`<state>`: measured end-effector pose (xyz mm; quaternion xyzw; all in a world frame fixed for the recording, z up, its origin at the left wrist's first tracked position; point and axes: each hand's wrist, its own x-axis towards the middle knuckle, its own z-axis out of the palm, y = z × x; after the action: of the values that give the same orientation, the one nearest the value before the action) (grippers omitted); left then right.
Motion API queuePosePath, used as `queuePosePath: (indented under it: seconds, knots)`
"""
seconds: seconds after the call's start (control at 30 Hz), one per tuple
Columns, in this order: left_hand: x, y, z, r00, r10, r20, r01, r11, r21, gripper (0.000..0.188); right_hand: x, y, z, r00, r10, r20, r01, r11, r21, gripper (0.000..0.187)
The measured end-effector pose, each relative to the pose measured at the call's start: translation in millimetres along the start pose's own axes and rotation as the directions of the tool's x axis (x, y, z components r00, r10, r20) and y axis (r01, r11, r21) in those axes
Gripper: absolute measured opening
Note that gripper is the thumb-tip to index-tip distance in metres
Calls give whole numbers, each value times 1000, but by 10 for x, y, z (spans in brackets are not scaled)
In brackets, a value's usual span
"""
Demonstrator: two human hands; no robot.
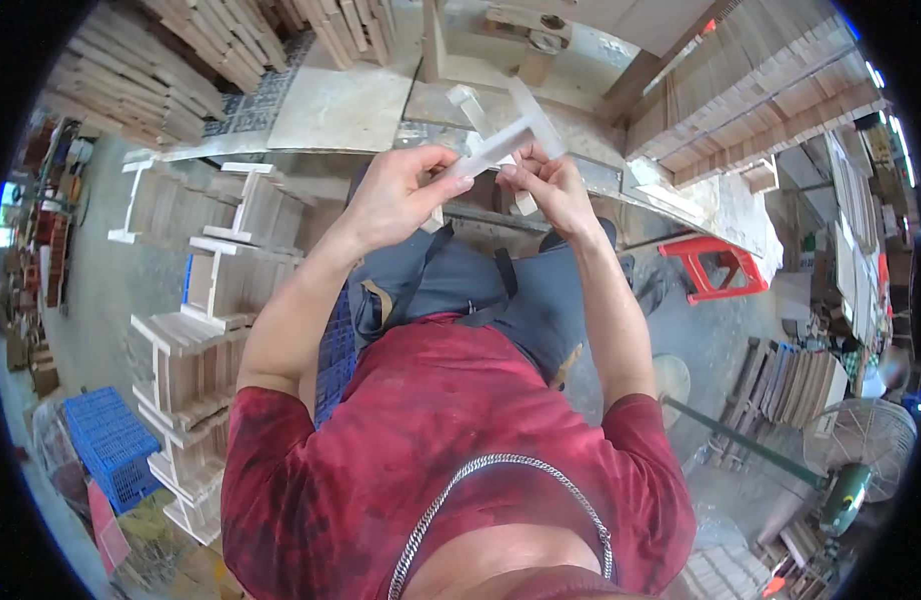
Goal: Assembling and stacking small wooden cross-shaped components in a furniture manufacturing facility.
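Observation:
Both my hands are raised over the near edge of the workbench, around a pale wooden piece (501, 141) with a bar that meets a crosspiece in a T. My left hand (401, 195) pinches the bar's near-left end between thumb and fingers. Close to the joint, my right hand (553, 192) has its fingers closed on the same wooden piece. A pale wooden stick (471, 108) shows behind the bar, and short pale ends stick out below both hands. Whether these are joined to the held piece, I cannot tell.
Wooden strips (131, 85) are piled at the far left, and a large stack of wooden parts (761, 100) stands far right on the workbench (331, 110). Wooden frames (196, 370) rise at my left beside a blue crate (109, 440). Right: a red stool (716, 268) and a fan (861, 450).

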<state>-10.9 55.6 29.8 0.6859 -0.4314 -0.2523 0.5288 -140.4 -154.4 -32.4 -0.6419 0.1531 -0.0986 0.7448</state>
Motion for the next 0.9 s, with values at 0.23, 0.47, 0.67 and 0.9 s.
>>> queuePosePath:
  seconds: [0.23, 0.47, 0.67, 0.9]
  knots:
    - [511, -410, 72, 943, -148, 297, 187, 976, -109, 27, -40, -27, -72, 998, -50, -45, 51, 998, 36, 27]
    - [803, -600, -6, 852, -289, 436, 453, 824, -340, 25, 151, 44, -70, 997, -31, -71, 40, 991, 125, 16]
    - [890, -703, -99, 878, -307, 366, 411, 877, -250, 23, 309, 61, -11, 992, -55, -113, 52, 998, -32, 16]
    - [977, -688, -169, 856, -280, 435, 459, 798, -390, 24, 327, 18, -3, 995, -45, -89, 52, 996, 75, 14]
